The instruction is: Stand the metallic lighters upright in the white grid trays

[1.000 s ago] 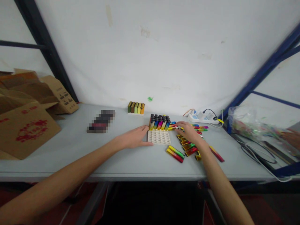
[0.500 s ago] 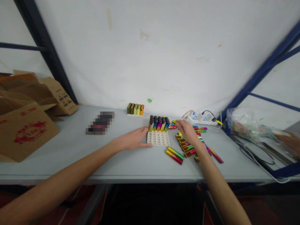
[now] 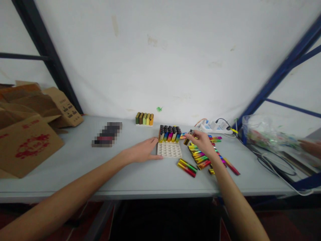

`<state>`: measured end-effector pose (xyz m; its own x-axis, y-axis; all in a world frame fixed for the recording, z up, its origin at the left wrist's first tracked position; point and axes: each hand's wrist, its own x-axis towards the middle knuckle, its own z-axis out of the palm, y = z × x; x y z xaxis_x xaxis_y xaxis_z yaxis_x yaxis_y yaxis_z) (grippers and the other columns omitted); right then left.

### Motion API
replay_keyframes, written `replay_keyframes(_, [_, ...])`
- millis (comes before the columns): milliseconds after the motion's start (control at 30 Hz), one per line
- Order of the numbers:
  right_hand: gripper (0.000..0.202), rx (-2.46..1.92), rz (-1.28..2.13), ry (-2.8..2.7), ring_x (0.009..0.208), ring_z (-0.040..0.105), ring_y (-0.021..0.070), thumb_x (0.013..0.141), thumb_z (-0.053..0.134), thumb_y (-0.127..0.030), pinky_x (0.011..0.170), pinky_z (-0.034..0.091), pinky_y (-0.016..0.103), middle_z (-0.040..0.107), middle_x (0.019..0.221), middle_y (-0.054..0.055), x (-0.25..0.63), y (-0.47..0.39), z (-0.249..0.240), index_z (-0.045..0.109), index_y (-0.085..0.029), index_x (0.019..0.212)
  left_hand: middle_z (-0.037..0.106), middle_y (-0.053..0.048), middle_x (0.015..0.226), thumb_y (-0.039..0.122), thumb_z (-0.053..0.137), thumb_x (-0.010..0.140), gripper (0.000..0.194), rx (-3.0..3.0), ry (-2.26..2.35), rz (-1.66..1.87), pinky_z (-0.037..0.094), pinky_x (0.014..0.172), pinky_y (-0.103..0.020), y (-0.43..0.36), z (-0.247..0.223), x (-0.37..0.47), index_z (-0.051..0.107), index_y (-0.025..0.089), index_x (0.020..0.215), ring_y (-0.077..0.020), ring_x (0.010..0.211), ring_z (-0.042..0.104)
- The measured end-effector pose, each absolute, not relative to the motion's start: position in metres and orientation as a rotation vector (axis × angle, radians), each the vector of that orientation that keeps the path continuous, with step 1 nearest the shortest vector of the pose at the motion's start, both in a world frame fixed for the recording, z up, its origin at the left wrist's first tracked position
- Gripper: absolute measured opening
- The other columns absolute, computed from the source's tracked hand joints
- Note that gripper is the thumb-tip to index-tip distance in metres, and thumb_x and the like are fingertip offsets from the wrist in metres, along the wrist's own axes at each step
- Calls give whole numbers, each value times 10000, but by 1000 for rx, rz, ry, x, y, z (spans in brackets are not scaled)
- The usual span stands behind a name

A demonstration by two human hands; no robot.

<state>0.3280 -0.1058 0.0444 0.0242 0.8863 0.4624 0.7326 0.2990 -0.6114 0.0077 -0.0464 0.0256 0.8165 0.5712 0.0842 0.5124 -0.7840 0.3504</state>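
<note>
A white tray (image 3: 169,150) with round hollows lies on the table, and several upright lighters (image 3: 170,134) with dark tops fill its back part. My left hand (image 3: 144,150) rests at the tray's left side, thumb and fingers spread around its edge and holding nothing. Just right of the lighters, my right hand (image 3: 202,141) pinches a small gold and dark piece (image 3: 189,137), tilted, between thumb and fingers. Shiny coloured strips (image 3: 198,156) lie in a loose pile under and beside my right wrist. Nearer the front edge is a separate group of strips (image 3: 187,167).
Behind stands another white block of lighters (image 3: 144,119). Cardboard boxes (image 3: 37,140) occupy the far left, near a pixelated dark object (image 3: 107,134). A power strip (image 3: 217,128), cables and plastic bags (image 3: 260,132) are at right. Another person's hand (image 3: 311,147) shows at the right edge.
The piece in my right hand has turned from nearly flat to steeply tilted, and my fingers have shifted slightly. My left hand stays beside the tray.
</note>
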Motion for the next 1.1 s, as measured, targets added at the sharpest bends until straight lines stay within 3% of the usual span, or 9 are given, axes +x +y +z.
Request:
replay_keyframes(100, [545, -1441, 250, -1813, 695, 496, 170, 988, 512, -700, 647, 408, 295, 533, 712, -1, 316, -113, 52, 500, -226, 719, 498, -203, 1580, 670, 633, 940, 732, 2680, 826, 271, 378, 1214, -372, -46, 25, 8, 430, 150, 1413, -315, 1466, 498])
replay_keyframes(267, [457, -1282, 612, -1816, 722, 585, 168, 1040, 439, -661, 705, 493, 293, 613, 777, -2, 293, -122, 55, 531, -240, 888, 501, -201, 1578, 661, 639, 943, 733, 2681, 807, 294, 372, 1221, -371, -45, 23, 8, 424, 153, 1426, -311, 1473, 492])
replay_keyframes(433, [550, -1364, 577, -1610, 546, 387, 130, 996, 432, -737, 529, 341, 265, 408, 604, -57, 275, -119, 43, 411, -252, 738, 513, -193, 1569, 681, 613, 951, 735, 2701, 785, 320, 382, 1208, -374, -44, 21, 7, 420, 162, 1435, -309, 1458, 507])
replay_keyframes(633, [560, -1570, 330, -1578, 547, 281, 112, 889, 471, -681, 536, 204, 294, 281, 557, -47, 266, -114, 35, 283, -257, 574, 526, -190, 1559, 712, 584, 953, 757, 2722, 775, 334, 405, 1185, -389, -42, 19, 7, 412, 170, 1453, -315, 1441, 523])
replay_keyframes(867, [366, -1603, 275, -1676, 553, 303, 112, 829, 433, -480, 556, 197, 296, 331, 560, -39, 264, -116, 34, 294, -250, 580, 544, -186, 1533, 710, 608, 944, 731, 2703, 788, 314, 414, 1178, -384, -42, 20, 7, 449, 169, 1409, -315, 1411, 547])
replay_keyframes(1100, [444, -1569, 249, -1723, 582, 383, 136, 955, 456, -547, 576, 247, 295, 415, 591, -36, 265, -115, 31, 359, -245, 644, 537, -184, 1541, 701, 590, 950, 721, 2698, 781, 310, 414, 1176, -389, -43, 22, 8, 431, 176, 1417, -317, 1422, 535])
